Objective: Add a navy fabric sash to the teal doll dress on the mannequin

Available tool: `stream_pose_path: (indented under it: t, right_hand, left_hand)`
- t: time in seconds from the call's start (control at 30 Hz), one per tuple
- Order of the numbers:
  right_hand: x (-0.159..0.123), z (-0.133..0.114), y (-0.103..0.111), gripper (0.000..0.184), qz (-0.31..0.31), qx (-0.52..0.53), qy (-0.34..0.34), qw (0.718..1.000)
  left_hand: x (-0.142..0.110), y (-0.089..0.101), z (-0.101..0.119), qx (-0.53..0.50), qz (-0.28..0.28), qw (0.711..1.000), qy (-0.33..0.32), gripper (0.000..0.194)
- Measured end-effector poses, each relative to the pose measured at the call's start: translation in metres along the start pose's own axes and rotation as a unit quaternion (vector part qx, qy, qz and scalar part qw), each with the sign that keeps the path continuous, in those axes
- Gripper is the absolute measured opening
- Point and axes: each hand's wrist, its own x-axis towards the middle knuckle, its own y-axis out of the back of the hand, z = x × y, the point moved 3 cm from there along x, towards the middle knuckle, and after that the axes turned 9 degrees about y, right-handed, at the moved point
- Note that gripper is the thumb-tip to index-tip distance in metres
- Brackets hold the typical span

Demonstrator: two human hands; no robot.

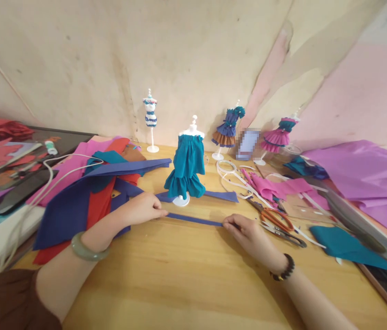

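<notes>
A narrow blue fabric strip (193,220) is stretched nearly level just above the wooden table. My left hand (143,207) pinches its left end, and my right hand (244,229) pinches the right end. Directly behind the strip stands a miniature white dress form wearing a gathered teal dress (189,160). A wider blue fabric piece (222,196) lies behind the form's round white base (181,199). Close to my right hand rest orange-handled scissors (275,217) and dark thread snips (286,236).
Blue, red, teal and pink cloth (66,206) is heaped at left, with a white cable (45,183) over it. Along the wall stand a striped mini form (150,114) and two dressed ones (229,126). Teal cloth (347,245) and purple cloth (361,178) lie at right.
</notes>
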Motion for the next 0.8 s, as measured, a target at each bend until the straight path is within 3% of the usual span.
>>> stream_pose_path:
  t: [0.33,0.8]
  right_hand:
    - [-0.004,-0.016,0.000,0.023,-0.011,0.011,0.046,0.999]
    - [-0.003,-0.011,-0.004,0.026,-0.051,-0.075,-0.018,0.996]
  left_hand:
    - [0.003,-0.004,-0.003,0.062,0.043,0.997,-0.004,0.045]
    - [-0.005,-0.013,0.012,0.081,0.097,0.992,-0.010,0.048]
